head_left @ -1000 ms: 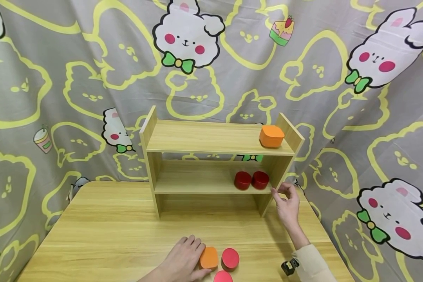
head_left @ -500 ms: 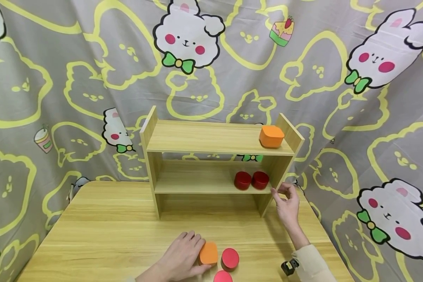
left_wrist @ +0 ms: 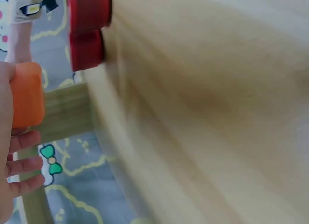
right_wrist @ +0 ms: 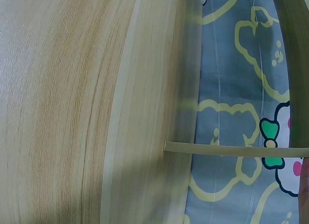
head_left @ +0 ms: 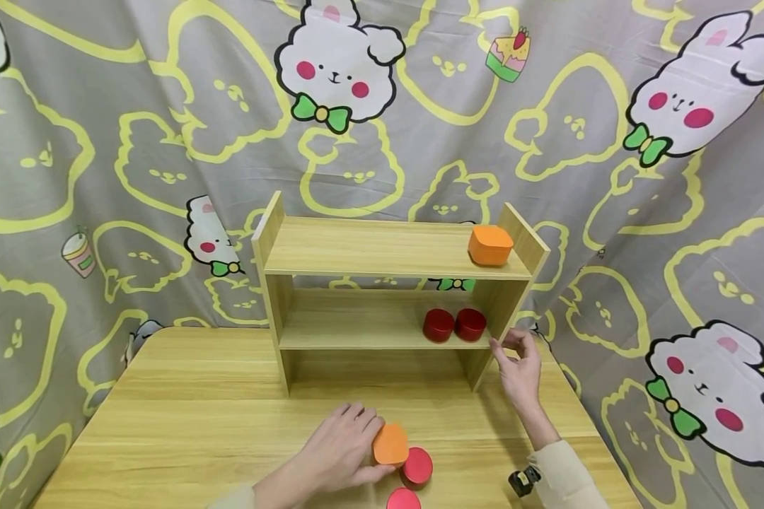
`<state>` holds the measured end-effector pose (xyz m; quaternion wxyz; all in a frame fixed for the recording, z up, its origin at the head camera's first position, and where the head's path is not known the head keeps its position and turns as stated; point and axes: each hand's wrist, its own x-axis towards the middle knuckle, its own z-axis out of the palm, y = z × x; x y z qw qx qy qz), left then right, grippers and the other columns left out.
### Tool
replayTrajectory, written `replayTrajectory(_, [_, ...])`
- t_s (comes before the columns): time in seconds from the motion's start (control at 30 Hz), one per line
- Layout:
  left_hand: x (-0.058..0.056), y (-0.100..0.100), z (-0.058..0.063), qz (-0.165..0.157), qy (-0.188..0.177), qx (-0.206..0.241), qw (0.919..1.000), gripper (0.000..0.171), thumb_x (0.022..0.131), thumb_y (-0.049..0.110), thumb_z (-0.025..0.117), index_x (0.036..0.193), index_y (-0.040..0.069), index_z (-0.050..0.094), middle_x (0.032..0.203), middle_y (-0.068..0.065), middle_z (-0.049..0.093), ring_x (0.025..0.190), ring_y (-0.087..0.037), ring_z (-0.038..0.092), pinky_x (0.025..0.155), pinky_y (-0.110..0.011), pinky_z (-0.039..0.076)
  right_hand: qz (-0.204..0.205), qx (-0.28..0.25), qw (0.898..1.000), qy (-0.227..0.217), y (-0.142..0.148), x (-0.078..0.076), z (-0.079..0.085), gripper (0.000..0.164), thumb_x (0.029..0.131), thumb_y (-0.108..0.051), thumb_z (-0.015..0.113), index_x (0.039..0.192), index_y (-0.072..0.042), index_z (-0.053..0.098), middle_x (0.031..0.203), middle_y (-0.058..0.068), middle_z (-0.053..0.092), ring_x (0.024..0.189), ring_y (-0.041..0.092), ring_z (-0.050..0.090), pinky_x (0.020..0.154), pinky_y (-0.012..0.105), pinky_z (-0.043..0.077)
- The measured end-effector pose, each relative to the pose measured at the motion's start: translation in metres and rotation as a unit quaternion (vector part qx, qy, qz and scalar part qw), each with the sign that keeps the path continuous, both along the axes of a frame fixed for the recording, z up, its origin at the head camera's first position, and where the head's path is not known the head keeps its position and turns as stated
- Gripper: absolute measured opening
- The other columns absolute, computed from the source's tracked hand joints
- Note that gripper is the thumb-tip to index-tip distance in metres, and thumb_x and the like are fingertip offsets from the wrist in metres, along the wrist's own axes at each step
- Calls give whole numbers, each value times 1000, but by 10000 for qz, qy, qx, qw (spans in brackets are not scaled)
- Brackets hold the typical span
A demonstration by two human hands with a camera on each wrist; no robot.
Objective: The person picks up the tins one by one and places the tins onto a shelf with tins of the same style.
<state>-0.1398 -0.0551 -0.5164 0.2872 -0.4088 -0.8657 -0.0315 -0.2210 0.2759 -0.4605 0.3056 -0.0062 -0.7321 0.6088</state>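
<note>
My left hand [head_left: 340, 449] pinches an orange rounded-square box [head_left: 390, 445] between thumb and fingers, low at the front of the table. In the left wrist view the orange box [left_wrist: 28, 94] is off the tabletop, with several fingertips extended beside it. Close by on the table are two red round boxes, one [head_left: 417, 468] just right of the orange one and another [head_left: 404, 499] at the bottom edge. My right hand [head_left: 519, 367] grips the right side panel of a wooden shelf [head_left: 382, 348] at middle-board height; only a sliver of it shows in the right wrist view.
Another orange box [head_left: 490, 246] sits at the right end of the shelf's top board. Two dark red round boxes [head_left: 438, 325] stand side by side at the right on the middle board. A patterned curtain [head_left: 134, 141] hangs behind and around the wooden table [head_left: 165, 424].
My left hand has lifted the orange box and carried it a little right and toward the shelf. The right hand stays at the shelf's side panel.
</note>
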Motion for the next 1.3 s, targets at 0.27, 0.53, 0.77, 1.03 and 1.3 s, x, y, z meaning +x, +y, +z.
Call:
replayTrajectory(0.27, [-10,15,32,-245,365,-69,9990,59,86,73,42,101,18,59,92,7,62,85,-14,56,75,-29,49,-49,26,10000,-32,0,0,0,27,82,5,70,105,9,55,86,-2,61,79,3,60,60,12,52])
replayTrajectory(0.53, [-21,29,65,-544,615,-52,9966,62,84,75,44,99,16,59,87,6,58,80,-15,52,73,-28,47,-45,-32,10000,-32,7,-9,-12,28,82,3,71,106,7,56,88,-3,62,80,2,60,60,12,52])
replayTrajectory(0.77, [-29,30,95,-576,786,-161,9951,60,85,73,42,98,17,59,88,7,60,81,-15,54,74,-28,49,-167,7,9999,-16,13,-18,-25,27,83,0,72,105,3,57,86,-12,60,80,0,60,60,12,51])
replayTrajectory(1.03, [-37,26,130,-560,714,-426,9950,60,85,72,41,100,17,59,92,6,61,84,-14,55,74,-28,50,-129,2,9999,-77,11,-14,-19,27,83,0,72,106,4,58,87,-11,60,81,1,60,60,12,52])
replayTrajectory(1.3, [-47,22,164,-699,890,-533,9921,58,86,70,41,99,16,57,92,4,61,83,-16,53,73,-29,47,-200,57,9998,17,12,-17,-24,27,82,0,72,104,2,57,85,-13,60,79,-1,60,59,11,51])
